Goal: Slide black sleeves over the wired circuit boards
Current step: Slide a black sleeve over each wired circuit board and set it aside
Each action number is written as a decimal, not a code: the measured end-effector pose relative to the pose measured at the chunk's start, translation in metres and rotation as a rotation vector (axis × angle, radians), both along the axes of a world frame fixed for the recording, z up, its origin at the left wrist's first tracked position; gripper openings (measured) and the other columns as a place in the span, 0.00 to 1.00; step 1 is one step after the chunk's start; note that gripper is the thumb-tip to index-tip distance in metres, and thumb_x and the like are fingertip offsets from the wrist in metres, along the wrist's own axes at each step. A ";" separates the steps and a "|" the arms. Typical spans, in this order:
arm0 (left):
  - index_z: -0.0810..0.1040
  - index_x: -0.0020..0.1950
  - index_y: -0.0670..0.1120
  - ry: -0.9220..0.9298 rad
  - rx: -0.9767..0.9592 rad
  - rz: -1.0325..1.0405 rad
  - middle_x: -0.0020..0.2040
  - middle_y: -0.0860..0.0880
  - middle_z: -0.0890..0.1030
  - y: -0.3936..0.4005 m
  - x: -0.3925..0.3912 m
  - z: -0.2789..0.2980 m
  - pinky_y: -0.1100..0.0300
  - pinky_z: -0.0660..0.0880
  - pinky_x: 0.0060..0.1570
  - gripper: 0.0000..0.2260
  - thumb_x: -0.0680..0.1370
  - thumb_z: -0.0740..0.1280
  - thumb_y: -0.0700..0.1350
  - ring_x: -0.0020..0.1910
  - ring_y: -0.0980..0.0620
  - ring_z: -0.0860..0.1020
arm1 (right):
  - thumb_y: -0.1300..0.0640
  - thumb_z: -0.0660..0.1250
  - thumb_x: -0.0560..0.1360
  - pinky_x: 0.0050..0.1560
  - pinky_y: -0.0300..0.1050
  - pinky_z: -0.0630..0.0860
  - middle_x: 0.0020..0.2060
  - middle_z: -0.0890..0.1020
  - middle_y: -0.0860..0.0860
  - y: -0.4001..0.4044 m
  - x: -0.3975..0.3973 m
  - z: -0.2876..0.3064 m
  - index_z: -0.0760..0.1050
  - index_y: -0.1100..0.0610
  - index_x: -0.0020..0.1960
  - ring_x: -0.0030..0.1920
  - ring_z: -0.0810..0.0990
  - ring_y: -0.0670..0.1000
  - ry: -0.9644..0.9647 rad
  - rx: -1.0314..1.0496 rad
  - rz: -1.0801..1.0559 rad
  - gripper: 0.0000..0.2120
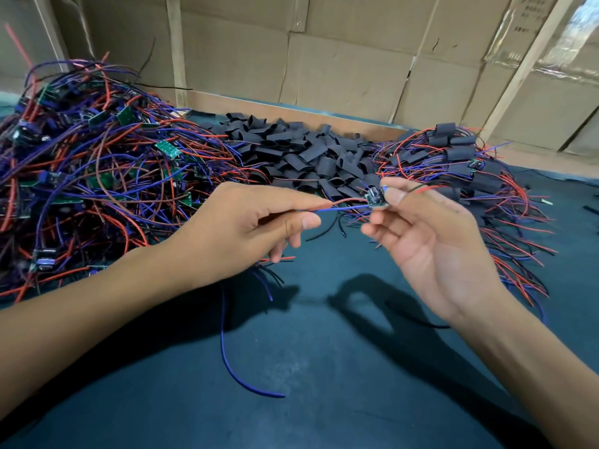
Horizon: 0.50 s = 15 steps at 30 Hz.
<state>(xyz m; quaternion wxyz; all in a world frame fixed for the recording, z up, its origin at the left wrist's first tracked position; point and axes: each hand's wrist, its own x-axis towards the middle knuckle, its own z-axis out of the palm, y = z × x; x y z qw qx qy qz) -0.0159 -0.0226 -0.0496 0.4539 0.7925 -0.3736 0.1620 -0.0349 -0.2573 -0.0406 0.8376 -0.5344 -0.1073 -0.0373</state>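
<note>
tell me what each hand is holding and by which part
The right hand pinches a small wired circuit board by its edge between thumb and fingertips. The left hand pinches that board's red and blue wires partway along.

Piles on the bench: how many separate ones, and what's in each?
3. Unsleeved wired boards at left, loose black sleeves in the middle at the back, sleeved boards at right. The piles overlap at their edges, so more may be hidden underneath.
</note>
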 end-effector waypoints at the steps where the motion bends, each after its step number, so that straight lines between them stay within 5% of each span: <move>1: 0.82 0.61 0.52 -0.024 -0.006 0.016 0.36 0.52 0.81 0.000 0.000 0.000 0.66 0.75 0.32 0.10 0.81 0.67 0.44 0.26 0.53 0.78 | 0.61 0.73 0.70 0.45 0.48 0.82 0.42 0.82 0.54 0.002 -0.001 -0.002 0.81 0.62 0.54 0.38 0.82 0.52 0.028 0.035 0.048 0.13; 4: 0.84 0.58 0.48 -0.047 -0.052 0.056 0.35 0.52 0.80 -0.003 -0.003 -0.001 0.61 0.76 0.29 0.08 0.81 0.68 0.44 0.25 0.53 0.77 | 0.61 0.78 0.66 0.46 0.48 0.83 0.43 0.84 0.55 0.016 -0.007 -0.015 0.80 0.64 0.61 0.40 0.85 0.52 0.117 0.072 0.277 0.24; 7: 0.84 0.59 0.49 -0.039 -0.065 0.044 0.36 0.52 0.81 -0.006 -0.005 -0.001 0.63 0.75 0.31 0.09 0.82 0.67 0.45 0.29 0.54 0.78 | 0.54 0.83 0.64 0.48 0.51 0.82 0.40 0.82 0.56 0.026 -0.014 -0.025 0.83 0.65 0.51 0.39 0.83 0.53 0.154 0.141 0.447 0.21; 10: 0.82 0.63 0.49 -0.232 0.071 0.030 0.39 0.53 0.81 -0.007 -0.006 0.000 0.61 0.77 0.41 0.11 0.82 0.67 0.44 0.37 0.56 0.80 | 0.58 0.80 0.68 0.48 0.49 0.82 0.37 0.81 0.53 0.022 -0.011 -0.024 0.84 0.62 0.51 0.39 0.83 0.51 0.135 0.143 0.404 0.14; 15: 0.79 0.68 0.46 -0.349 0.238 0.032 0.38 0.53 0.77 -0.005 -0.004 -0.004 0.61 0.76 0.41 0.14 0.83 0.65 0.44 0.37 0.57 0.76 | 0.64 0.70 0.73 0.50 0.46 0.82 0.41 0.86 0.52 0.012 -0.004 -0.020 0.86 0.59 0.53 0.44 0.86 0.50 0.112 0.165 0.268 0.10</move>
